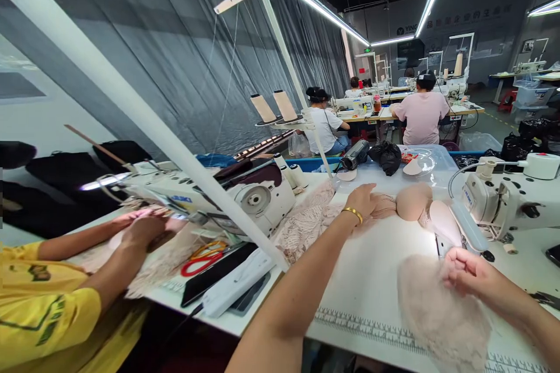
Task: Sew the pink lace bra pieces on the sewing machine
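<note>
My left hand [366, 201], with a gold bracelet at the wrist, reaches across the white table and is closed on gathered beige fabric [384, 207]. That fabric runs to two moulded bra cups, a tan one [413, 201] and a paler one [444, 222] close to the sewing machine head [492, 201]. My right hand [466, 271] is in front of the machine, its fingers curled on the edge of a beige lace piece [437, 309], which hangs blurred over the table's front. Beside my left forearm is a heap of beige lace [310, 221].
A co-worker in a yellow shirt [48, 303] handles fabric at another sewing machine [245, 198] on the left. Red-handled scissors [201, 264] and a white power strip [236, 282] lie between us. Behind the cups are a clear plastic sheet [437, 157] and a black bag [385, 157].
</note>
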A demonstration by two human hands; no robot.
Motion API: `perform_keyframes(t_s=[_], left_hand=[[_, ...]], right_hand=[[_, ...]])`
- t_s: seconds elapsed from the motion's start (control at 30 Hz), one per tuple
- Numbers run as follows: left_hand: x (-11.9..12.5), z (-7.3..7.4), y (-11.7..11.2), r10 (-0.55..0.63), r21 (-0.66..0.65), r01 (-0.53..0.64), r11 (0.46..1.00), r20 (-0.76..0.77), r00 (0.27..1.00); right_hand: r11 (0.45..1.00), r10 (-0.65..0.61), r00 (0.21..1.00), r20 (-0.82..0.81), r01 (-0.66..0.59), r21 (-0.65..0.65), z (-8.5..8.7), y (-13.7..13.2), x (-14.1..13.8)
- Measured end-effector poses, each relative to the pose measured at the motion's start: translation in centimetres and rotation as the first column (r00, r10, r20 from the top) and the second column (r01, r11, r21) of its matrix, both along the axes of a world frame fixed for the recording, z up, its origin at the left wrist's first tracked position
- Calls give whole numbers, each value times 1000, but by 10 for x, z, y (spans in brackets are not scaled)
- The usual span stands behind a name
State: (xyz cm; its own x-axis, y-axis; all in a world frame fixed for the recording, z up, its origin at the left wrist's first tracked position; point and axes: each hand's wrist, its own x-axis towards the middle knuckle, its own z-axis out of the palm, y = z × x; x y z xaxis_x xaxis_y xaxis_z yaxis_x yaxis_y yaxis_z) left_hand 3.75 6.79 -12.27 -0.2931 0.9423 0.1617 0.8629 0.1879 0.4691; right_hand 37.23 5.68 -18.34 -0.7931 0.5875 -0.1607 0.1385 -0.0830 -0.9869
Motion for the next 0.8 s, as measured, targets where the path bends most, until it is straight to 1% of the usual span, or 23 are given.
perform_keyframes(t_s=[0.07, 0.13, 0.23, 0.3, 0.33, 0.4, 0.43, 0.5, 0.53, 0.57, 0.6, 0.63, 0.67, 0.73, 0.77, 0.8], left_hand=[[-8, -1, 11, 40, -55, -41, 998, -29, 999], [-10, -1, 18, 75, -70, -78, 994, -46, 996], [-3, 7, 18, 132, -6, -132, 991, -35, 991], [5, 15, 9, 144, 52, -144, 988, 7, 990], [11, 19, 0, 131, 70, -134, 989, 38, 991], [24, 23, -25, 74, 71, -82, 994, 110, 991], [32, 22, -41, 22, 51, -31, 998, 159, 987], [48, 16, -72, -100, -7, 107, 994, 288, 952], [57, 11, -86, -180, -31, 212, 977, 417, 891], [66, 5, -98, -217, -46, 277, 960, 506, 835], [74, -1, -108, -229, -57, 312, 948, 555, 799], [82, -7, -114, -227, -72, 326, 943, 576, 786], [89, -13, -118, -215, -93, 318, 944, 557, 802], [100, -21, -118, -217, -124, 299, 946, 442, 870], [105, -23, -115, -242, -105, 297, 949, 359, 901], [108, -25, -111, -284, -55, 310, 949, 273, 919]], right_hand=[[1000, -2, 1000, 10, 2, 9, 1, 0, 0], [1000, -11, 1000, 23, 11, 6, 4, 0, -1], [1000, -29, 999, 27, 29, -1, 9, -1, -3], [999, -35, 999, 22, 35, -2, 11, -1, -3], [999, -37, 999, 20, 37, 1, 11, -1, -3], [999, -40, 999, 19, 40, 5, 10, -1, -3], [999, -41, 999, 21, 41, 7, 9, -1, -3], [999, -48, 998, 30, 47, 13, 7, 0, -2], [999, -50, 998, 34, 49, 19, 6, 0, -2], [998, -53, 998, 37, 52, 29, 4, 0, -3], [998, -55, 998, 37, 53, 44, 3, 0, -3], [996, -56, 998, 36, 54, 64, 2, 0, -4], [994, -60, 998, 32, 57, 89, 0, -1, -5], [985, -79, 997, 25, 74, 153, -1, -3, -7], [978, -93, 995, 21, 88, 188, -2, -4, -8], [970, -110, 994, 15, 104, 220, -1, -7, -9]])
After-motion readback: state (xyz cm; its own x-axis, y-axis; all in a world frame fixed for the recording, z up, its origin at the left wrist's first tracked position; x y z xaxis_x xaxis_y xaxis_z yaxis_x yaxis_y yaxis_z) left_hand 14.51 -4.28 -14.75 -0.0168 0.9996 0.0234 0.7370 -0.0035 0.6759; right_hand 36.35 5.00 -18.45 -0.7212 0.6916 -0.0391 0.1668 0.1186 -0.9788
